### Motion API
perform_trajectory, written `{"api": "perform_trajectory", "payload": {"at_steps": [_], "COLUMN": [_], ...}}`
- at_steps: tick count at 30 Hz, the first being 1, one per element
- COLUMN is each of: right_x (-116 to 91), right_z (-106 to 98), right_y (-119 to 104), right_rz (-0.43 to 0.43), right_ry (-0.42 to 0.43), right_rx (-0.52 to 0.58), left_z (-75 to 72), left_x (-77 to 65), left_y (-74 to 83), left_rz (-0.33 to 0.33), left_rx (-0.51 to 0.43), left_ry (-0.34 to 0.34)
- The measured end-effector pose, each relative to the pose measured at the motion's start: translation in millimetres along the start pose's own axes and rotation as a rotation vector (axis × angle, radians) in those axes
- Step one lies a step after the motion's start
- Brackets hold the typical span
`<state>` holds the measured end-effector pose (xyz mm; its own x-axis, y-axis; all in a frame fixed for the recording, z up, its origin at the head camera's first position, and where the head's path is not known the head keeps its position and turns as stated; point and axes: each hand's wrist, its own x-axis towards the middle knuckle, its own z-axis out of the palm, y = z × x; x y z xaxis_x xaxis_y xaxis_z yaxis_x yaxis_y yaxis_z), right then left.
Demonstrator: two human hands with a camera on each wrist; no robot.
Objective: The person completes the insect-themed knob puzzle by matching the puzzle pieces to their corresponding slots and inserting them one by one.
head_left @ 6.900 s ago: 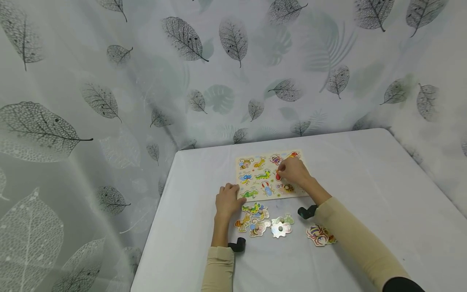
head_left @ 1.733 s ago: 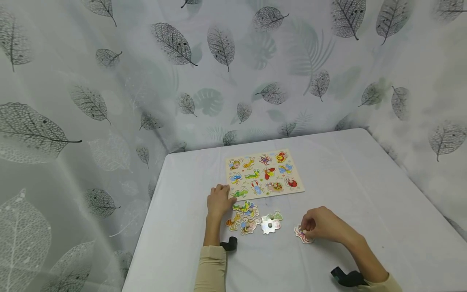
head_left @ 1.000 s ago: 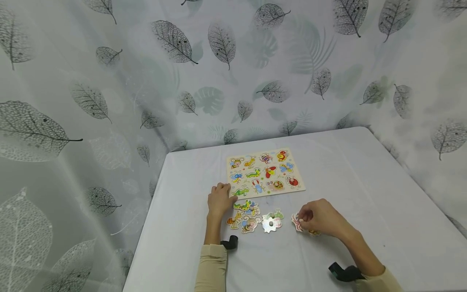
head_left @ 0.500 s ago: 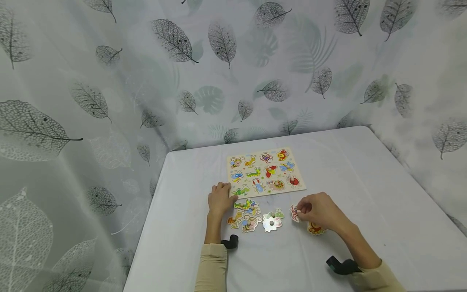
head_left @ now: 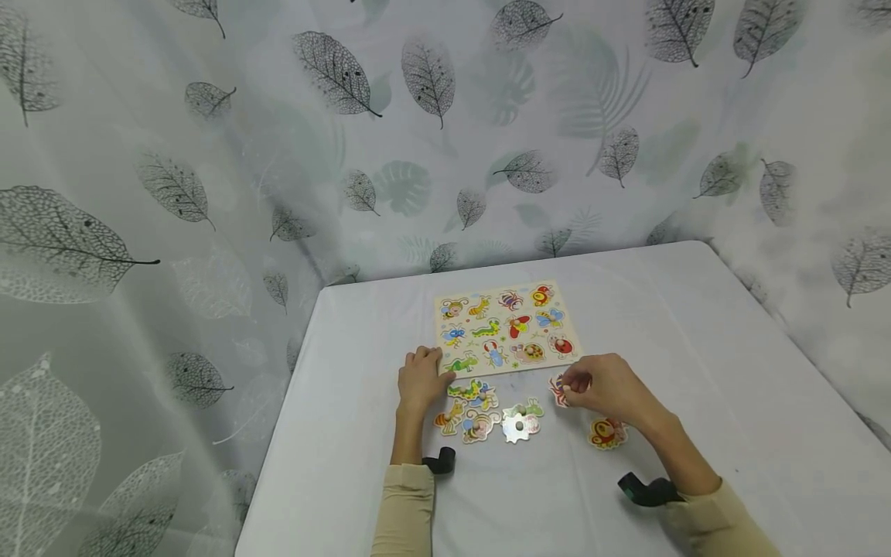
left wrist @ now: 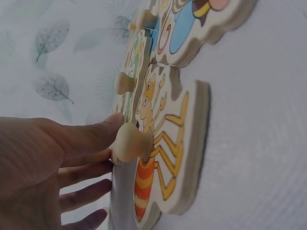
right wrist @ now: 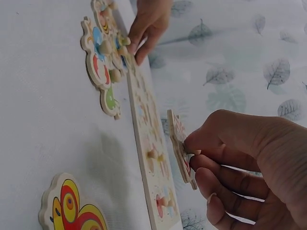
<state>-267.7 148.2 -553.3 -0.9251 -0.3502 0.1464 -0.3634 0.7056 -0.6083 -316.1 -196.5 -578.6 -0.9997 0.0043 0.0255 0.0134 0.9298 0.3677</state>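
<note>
My right hand pinches a spider puzzle piece by its knob, tilted above the table just short of the board's lower right corner. In the right wrist view this piece shows edge-on, thumb and forefinger at its knob, the other fingers loosely bent. The left hand rests at the lower left corner of the wooden insect puzzle board, fingers extended. Several ladybird and beetle-like pieces with knobs sit in the board's right part. By the left thumb lie a caterpillar piece and a striped orange insect piece.
Below the board lie a bee piece, a shiny piece overlapping a green one, and a blue insect piece. A red and yellow butterfly piece lies under the right wrist. A leaf-patterned curtain surrounds the white table.
My right hand has left the board, picked up the spider piece from the right-hand pile and carried it up towards the board, uncovering the butterfly piece. The left hand stays at the corner.
</note>
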Motion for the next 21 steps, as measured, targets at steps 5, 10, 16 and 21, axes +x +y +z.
{"api": "perform_trajectory", "payload": {"at_steps": [5, 10, 16, 21], "right_x": [13, 28, 40, 48], "right_z": [-2, -4, -6, -7], "right_y": [0, 4, 9, 8], "right_rz": [-0.043, -0.091, -0.112, -0.129], "right_ry": [0.021, 0.072, 0.086, 0.079], "right_rx": [0.005, -0.006, -0.018, -0.001], "left_z": [-0.1, -1.2, -2.3, -1.6], "left_x": [-0.8, -1.5, -1.3, 0.0], "left_y": [-0.1, 0.6, 2.1, 1.3], "left_rz": [0.006, 0.007, 0.006, -0.008], "left_rx": [0.007, -0.003, -0.017, -0.011], "left_ry": [0.004, 0.01, 0.01, 0.003]}}
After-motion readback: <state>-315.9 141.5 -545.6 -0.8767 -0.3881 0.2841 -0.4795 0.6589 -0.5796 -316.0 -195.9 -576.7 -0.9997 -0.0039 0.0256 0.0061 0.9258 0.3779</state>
